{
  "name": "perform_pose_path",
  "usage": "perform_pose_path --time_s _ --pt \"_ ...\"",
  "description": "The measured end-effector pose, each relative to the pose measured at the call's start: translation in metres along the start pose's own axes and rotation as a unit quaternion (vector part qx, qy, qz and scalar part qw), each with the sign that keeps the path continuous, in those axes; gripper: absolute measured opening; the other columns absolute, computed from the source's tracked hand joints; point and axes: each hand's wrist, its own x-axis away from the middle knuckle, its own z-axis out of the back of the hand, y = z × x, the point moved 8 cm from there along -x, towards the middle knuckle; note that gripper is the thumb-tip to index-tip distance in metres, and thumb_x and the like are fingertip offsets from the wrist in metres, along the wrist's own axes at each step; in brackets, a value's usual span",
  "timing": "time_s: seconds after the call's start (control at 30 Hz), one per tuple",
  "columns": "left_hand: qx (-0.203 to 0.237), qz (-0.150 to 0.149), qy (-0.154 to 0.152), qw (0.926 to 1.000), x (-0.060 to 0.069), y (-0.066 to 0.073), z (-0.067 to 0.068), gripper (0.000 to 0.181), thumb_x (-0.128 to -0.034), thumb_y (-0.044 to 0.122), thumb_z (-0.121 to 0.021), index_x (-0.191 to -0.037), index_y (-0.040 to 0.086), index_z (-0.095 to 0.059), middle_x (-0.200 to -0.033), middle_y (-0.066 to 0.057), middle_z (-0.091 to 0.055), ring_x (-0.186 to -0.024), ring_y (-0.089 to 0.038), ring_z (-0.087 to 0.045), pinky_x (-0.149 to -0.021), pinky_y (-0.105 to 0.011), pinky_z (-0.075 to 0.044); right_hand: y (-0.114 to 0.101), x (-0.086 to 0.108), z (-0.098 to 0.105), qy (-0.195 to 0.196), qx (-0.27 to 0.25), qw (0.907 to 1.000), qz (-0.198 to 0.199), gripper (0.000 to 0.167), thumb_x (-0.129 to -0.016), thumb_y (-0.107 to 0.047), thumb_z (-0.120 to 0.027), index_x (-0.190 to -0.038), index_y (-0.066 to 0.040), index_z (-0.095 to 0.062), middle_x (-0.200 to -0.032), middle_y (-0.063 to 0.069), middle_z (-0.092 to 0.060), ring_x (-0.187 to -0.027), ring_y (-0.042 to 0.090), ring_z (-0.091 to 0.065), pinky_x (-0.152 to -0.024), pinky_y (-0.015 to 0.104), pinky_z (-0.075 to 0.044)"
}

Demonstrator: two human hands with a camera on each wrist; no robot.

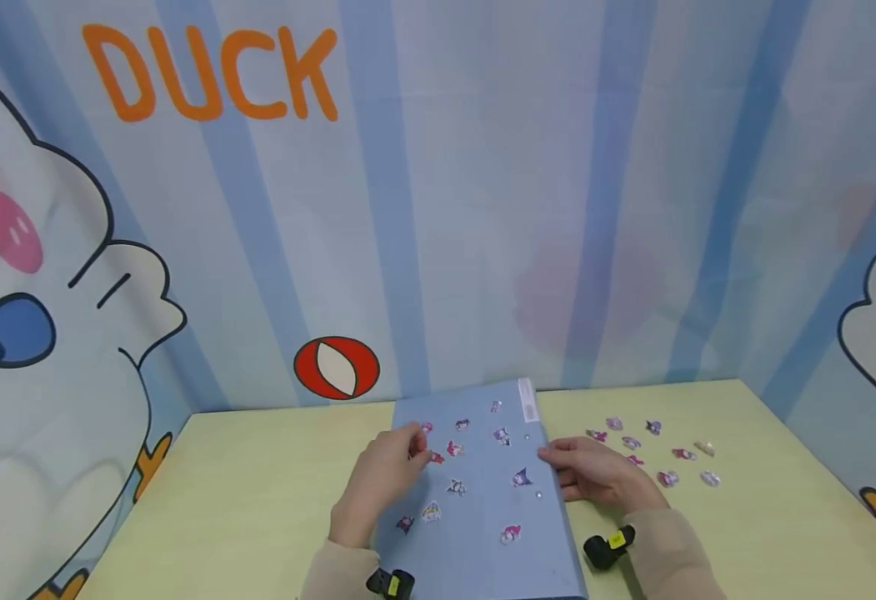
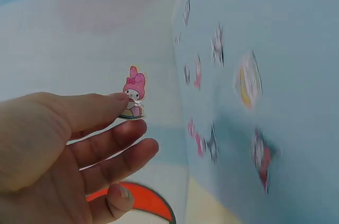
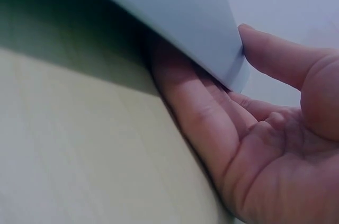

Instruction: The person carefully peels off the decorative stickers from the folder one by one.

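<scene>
A light blue folder [image 1: 475,558] lies on the table with its right side lifted, and several cartoon stickers [image 1: 522,477] dot its cover. Over its left part, my left hand [image 1: 385,467] pinches a small sticker of a pink-hooded bunny [image 2: 134,87] between thumb and index finger. The left wrist view shows this sticker held apart from the cover, the other fingers loosely bent. My right hand [image 1: 603,471] grips the folder's right edge, thumb on top and fingers underneath. Part of those fingers is hidden below the folder in the right wrist view.
Several loose stickers [image 1: 667,479] are scattered on the pale yellow table [image 1: 775,517] to the right of the folder. Behind the table hangs a blue striped curtain [image 1: 483,208] with duck drawings. A white label [image 1: 528,401] marks the folder's far right corner.
</scene>
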Motion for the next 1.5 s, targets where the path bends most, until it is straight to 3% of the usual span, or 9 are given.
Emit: perform_pose_path --time_s 0.33,0.47,0.6,0.9,1.5 --pt "0.008 0.099 -0.015 0.9949 0.010 -0.081 0.022 0.015 -0.0912 0.012 -0.068 -0.083 0.010 -0.056 -0.069 -0.002 -0.050 -0.066 -0.017 -0.047 -0.058 -0.030 -0.038 0.000 0.001 -0.002 -0.016 -0.012 0.9998 -0.002 0.038 -0.100 -0.022 -0.058 -0.124 0.007 -0.055 -0.108 0.023 -0.068 -0.094 0.034 -0.069 -0.077 0.042 -0.055" --pt "-0.002 0.138 -0.038 0.9897 0.016 -0.104 0.029 0.016 -0.0907 0.012 -0.069 -0.081 0.009 -0.056 -0.071 -0.004 -0.050 -0.069 -0.019 -0.048 -0.060 -0.031 -0.038 0.000 0.000 -0.002 -0.015 -0.012 0.9998 -0.002 0.038 -0.100 -0.022 -0.057 -0.124 0.007 -0.054 -0.109 0.023 -0.068 -0.095 0.034 -0.069 -0.077 0.042 -0.055" --pt "-0.011 0.158 -0.048 0.9862 0.022 -0.119 0.033 0.017 -0.0893 0.011 -0.069 -0.078 0.008 -0.056 -0.070 -0.004 -0.050 -0.068 -0.019 -0.048 -0.059 -0.031 -0.038 0.000 0.000 -0.002 -0.014 -0.013 0.9998 -0.003 0.037 -0.100 -0.022 -0.058 -0.123 0.006 -0.055 -0.108 0.023 -0.068 -0.094 0.034 -0.069 -0.076 0.041 -0.055" --pt "-0.046 0.197 -0.061 0.9774 0.029 -0.130 0.035 0.016 -0.0869 0.011 -0.069 -0.075 0.007 -0.058 -0.071 -0.005 -0.052 -0.068 -0.020 -0.049 -0.060 -0.033 -0.039 0.002 -0.001 -0.001 -0.012 -0.015 0.9998 -0.004 0.041 -0.100 -0.023 -0.057 -0.127 0.008 -0.053 -0.109 0.024 -0.067 -0.094 0.035 -0.069 -0.076 0.041 -0.055" --pt "-0.109 0.188 -0.035 0.9754 0.030 -0.130 0.038 0.018 -0.0860 0.007 -0.072 -0.080 0.006 -0.055 -0.072 -0.006 -0.052 -0.067 -0.023 -0.050 -0.060 -0.036 -0.040 0.003 -0.001 0.000 0.001 -0.004 1.0000 -0.008 0.042 -0.099 -0.024 -0.058 -0.127 0.007 -0.053 -0.110 0.024 -0.067 -0.095 0.035 -0.069 -0.076 0.041 -0.055"
